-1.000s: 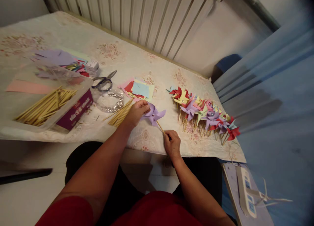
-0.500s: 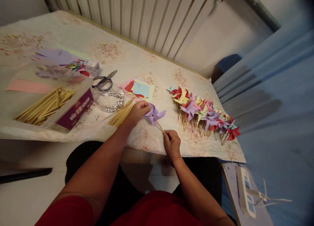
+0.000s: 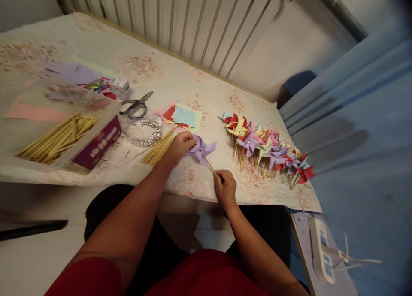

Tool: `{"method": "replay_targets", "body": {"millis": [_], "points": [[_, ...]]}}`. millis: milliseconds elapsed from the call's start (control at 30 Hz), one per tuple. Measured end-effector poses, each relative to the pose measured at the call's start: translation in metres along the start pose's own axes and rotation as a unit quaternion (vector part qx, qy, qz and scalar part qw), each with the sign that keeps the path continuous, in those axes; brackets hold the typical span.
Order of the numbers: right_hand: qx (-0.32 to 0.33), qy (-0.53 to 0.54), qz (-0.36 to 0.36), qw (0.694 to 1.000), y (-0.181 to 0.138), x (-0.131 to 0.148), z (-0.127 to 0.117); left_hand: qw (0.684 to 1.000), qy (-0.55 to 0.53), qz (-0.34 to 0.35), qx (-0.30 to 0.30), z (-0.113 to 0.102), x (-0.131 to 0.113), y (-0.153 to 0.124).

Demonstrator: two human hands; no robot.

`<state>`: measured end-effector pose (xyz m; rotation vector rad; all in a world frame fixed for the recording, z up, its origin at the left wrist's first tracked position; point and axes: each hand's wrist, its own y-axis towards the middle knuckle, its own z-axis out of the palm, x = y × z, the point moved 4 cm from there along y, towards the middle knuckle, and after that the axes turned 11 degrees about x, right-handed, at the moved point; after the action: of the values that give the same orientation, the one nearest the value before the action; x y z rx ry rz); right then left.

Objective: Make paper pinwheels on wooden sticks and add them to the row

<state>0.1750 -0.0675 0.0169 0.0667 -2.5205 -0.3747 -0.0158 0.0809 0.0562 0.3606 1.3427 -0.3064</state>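
A purple paper pinwheel (image 3: 203, 150) lies on the patterned tablecloth (image 3: 180, 77) near the front edge. My left hand (image 3: 178, 148) pinches its left blade with closed fingers. My right hand (image 3: 225, 187) is closed round the lower end of its thin wooden stick (image 3: 210, 164). A small bundle of loose sticks (image 3: 158, 149) lies just left of my left hand. A stack of coloured paper squares (image 3: 182, 116) sits behind the pinwheel.
A row of finished pinwheels (image 3: 268, 149) lies to the right. Scissors (image 3: 137, 106) and a clear round dish of beads (image 3: 142, 131) sit behind the sticks. A clear box of sticks (image 3: 61, 135) stands at left. A power strip (image 3: 320, 249) lies low right.
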Motion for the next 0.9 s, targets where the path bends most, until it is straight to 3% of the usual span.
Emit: {"method": "replay_targets", "body": {"millis": [533, 900], "points": [[-0.003, -0.002, 0.005, 1.000, 0.0000, 0.0000, 0.0000, 0.997, -0.069, -0.021, 0.004, 0.0025, 0.0005, -0.0012], [-0.001, 0.000, 0.004, 1.000, -0.0003, -0.0001, -0.0002, 0.998, -0.052, -0.022, -0.009, 0.0018, 0.0017, -0.0015]]}}
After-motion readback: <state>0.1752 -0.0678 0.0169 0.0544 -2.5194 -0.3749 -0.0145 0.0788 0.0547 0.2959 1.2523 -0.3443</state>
